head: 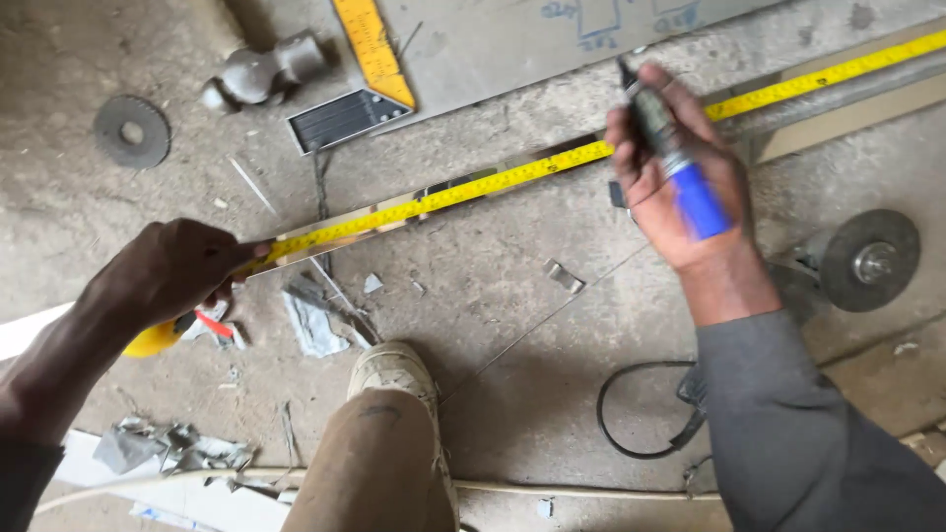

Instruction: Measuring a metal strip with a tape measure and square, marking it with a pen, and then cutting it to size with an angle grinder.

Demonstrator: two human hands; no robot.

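Two hands: left hand (172, 271) on tape measure (512, 175), right hand (675, 182) with marker (675, 158)

You stand on a rough grey concrete floor (512, 296), dusty and littered with metal scraps (177, 448), in even daylight.

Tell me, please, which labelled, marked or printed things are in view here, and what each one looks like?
Tape measure blade: yellow strip with dark marks, stretched diagonally between both hands.
Square ruler: yellow-orange arm with gradations, top centre.
Grey sheet: blue hand-drawn marks, top edge.
Marker: blue-banded, in right hand.
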